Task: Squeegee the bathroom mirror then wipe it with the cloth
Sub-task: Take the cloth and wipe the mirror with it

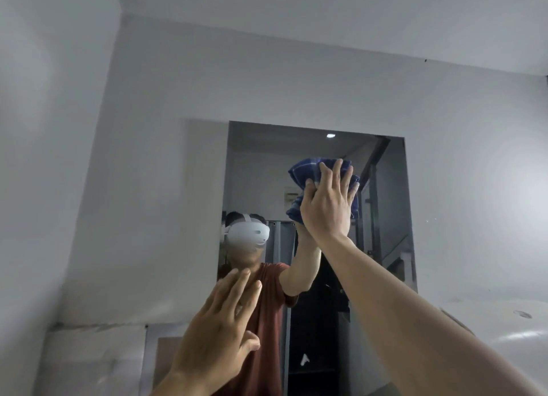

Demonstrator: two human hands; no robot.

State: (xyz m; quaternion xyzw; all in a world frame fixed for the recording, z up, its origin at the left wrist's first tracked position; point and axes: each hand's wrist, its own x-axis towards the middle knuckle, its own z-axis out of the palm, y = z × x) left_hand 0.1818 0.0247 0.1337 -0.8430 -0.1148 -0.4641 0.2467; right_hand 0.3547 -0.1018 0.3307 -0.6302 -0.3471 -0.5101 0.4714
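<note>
Right hand [326, 206] flat, fingers spread, pressing bunched blue cloth [305, 170] against mirror [385, 217]; cloth under palm, edges showing above fingertips. Left hand [219, 330] open, empty, lower left of right hand.

Right hand [327, 206] pressing bunched blue cloth [305, 173] against upper mirror [252, 164]; left hand [219, 327] hovering spread, lower.

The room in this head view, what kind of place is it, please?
Probably a small home bathroom. A frameless mirror is fixed on a plain white wall, and the right hand presses a blue cloth against the glass. No sink or tap is in view.
</note>
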